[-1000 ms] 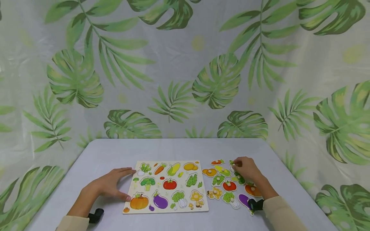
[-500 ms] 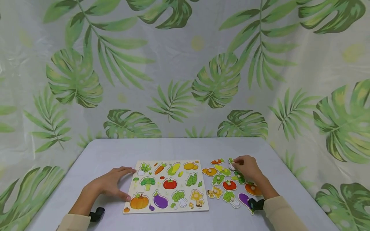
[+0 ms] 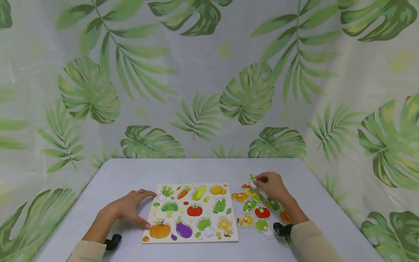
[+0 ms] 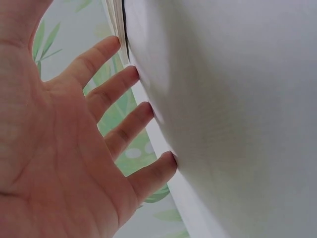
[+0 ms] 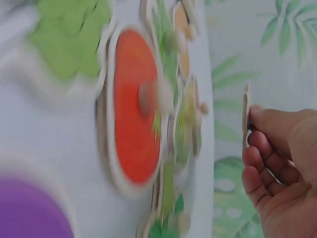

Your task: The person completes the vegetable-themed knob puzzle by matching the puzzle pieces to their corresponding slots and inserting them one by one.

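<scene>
My right hand pinches a turnip puzzle piece, white with green leaves, held above the carrot piece and partly covering it. In the right wrist view the turnip piece appears edge-on between thumb and fingers, raised off the table. My left hand lies spread at the left edge of the vegetable puzzle board, thumb and index finger touching that edge. From the left wrist, the fingertips meet the white tabletop beside the board's edge.
Several knobbed pieces lie right of the board, among them a tomato, corn, mushroom, bok choy and broccoli. The eggplant and pumpkin are partly hidden by my right arm. A leaf-patterned curtain hangs behind the table.
My right hand has lifted the turnip piece from its spot at the right and carried it left, over the carrot piece. The left hand stays at the board; the head view has shifted slightly.
</scene>
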### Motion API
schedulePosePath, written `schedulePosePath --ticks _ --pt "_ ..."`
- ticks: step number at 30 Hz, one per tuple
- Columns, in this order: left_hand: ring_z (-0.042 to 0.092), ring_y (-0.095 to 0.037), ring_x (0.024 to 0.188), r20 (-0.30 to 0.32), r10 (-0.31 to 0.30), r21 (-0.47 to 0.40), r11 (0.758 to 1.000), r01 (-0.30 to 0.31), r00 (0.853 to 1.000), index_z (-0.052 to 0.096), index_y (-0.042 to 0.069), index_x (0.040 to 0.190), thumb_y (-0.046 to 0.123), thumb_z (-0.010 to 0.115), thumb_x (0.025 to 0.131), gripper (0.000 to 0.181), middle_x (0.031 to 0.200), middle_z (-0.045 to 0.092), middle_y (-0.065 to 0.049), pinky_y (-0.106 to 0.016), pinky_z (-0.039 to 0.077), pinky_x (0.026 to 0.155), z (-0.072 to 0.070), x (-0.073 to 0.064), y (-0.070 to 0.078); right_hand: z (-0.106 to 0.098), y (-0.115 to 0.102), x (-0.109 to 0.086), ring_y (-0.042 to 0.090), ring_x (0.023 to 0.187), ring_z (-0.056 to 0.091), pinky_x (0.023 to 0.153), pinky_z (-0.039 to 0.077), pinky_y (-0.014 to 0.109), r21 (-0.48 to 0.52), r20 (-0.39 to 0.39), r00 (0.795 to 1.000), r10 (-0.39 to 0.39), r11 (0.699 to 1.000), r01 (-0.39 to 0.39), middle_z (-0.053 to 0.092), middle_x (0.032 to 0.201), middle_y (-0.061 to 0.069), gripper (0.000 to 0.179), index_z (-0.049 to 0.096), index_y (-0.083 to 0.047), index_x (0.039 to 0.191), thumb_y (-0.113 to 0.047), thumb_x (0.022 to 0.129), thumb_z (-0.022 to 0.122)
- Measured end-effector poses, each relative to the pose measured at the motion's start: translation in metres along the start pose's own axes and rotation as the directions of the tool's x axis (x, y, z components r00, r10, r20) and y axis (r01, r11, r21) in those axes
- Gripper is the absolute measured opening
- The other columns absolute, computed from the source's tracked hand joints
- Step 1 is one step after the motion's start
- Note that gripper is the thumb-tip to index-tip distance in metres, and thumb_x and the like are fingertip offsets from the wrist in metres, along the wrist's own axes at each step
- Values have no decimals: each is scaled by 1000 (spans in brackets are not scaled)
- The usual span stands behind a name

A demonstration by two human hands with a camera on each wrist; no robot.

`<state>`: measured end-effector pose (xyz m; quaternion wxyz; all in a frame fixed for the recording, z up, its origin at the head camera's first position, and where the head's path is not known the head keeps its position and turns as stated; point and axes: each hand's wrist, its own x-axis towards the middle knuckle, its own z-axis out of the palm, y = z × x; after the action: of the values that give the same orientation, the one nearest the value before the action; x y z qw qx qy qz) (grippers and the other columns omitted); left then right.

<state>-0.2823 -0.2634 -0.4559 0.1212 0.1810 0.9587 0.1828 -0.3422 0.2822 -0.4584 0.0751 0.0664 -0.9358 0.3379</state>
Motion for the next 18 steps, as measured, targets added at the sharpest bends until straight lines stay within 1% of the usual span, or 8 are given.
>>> schedulePosePath --ticks 6,13,18 --pt "39 -47 143 -6 5 -6 1000 -5 1000 50 28 152 61 94 60 107 157 46 -12 -78 38 106 4 0 -1 19 -13 3 14 78 60 64 50 24 51 6 998 -57 997 56 72 90 4 21 77 -6 109 -22 96 74" --pt "37 -48 144 3 9 -16 1000 -9 1000 47 26 155 60 92 63 109 161 42 -13 -79 35 107 5 -2 -2 43 -33 4 14 77 60 64 52 25 118 35 997 -63 991 58 71 89 1 18 78 -10 107 -24 95 76" --pt "36 -47 145 -2 10 -21 1000 -10 1000 47 26 156 59 92 63 108 162 41 -12 -79 35 108 4 -3 0 59 -52 8 14 75 58 62 49 25 132 61 993 -104 987 96 70 86 -1 15 79 -11 103 -24 95 76"
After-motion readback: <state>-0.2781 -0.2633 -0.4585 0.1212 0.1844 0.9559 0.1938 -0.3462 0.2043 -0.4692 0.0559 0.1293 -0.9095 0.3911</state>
